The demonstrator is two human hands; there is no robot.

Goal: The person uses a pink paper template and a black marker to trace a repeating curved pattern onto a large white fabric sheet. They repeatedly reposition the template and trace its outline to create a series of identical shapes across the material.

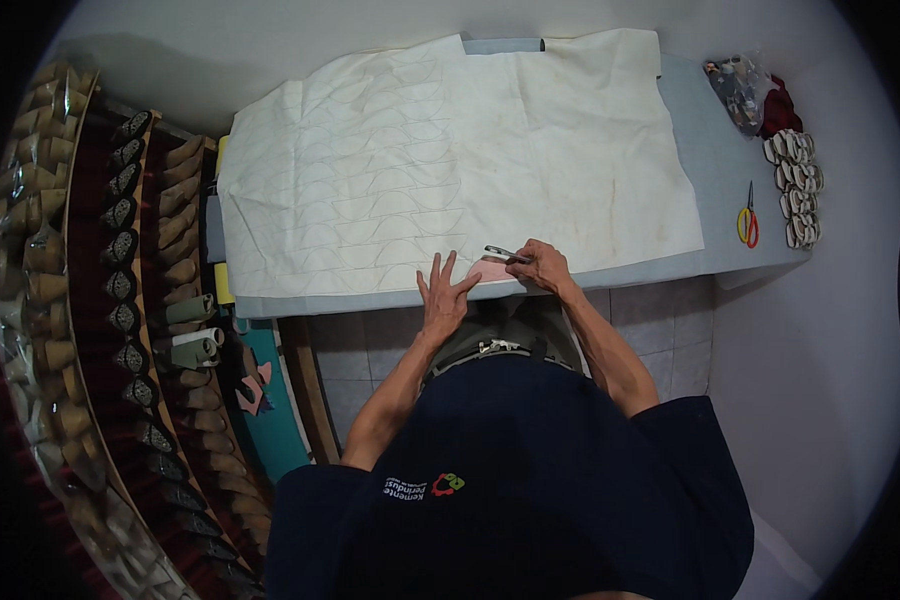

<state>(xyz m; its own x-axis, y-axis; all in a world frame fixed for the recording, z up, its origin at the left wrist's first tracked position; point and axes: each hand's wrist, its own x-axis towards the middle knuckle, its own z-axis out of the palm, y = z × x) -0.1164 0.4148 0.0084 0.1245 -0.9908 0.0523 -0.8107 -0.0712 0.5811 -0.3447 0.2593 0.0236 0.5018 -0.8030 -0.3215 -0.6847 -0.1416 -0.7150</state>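
A large off-white sheet of material (580, 130) lies over the table, with rows of curved outlines drawn on its left half. Near its front edge rests a small pink curved template (492, 271). My left hand (444, 295) lies with fingers spread on the sheet, its thumb side at the template's left end. In the fingers of my right hand (542, 267) is a slim silver pen-like tool (500, 252), held low over the template's right part. The tool's exact kind is too small to tell, and my fingers hide its other end.
Scissors with yellow and red handles (748, 228) lie on the table's right side. Beyond them are stacked pale shoe-shaped items (798, 190) and a clear bag (740, 92). Shelves of shoes (120, 245) stand at left, near a teal surface (270, 410) with pink pieces.
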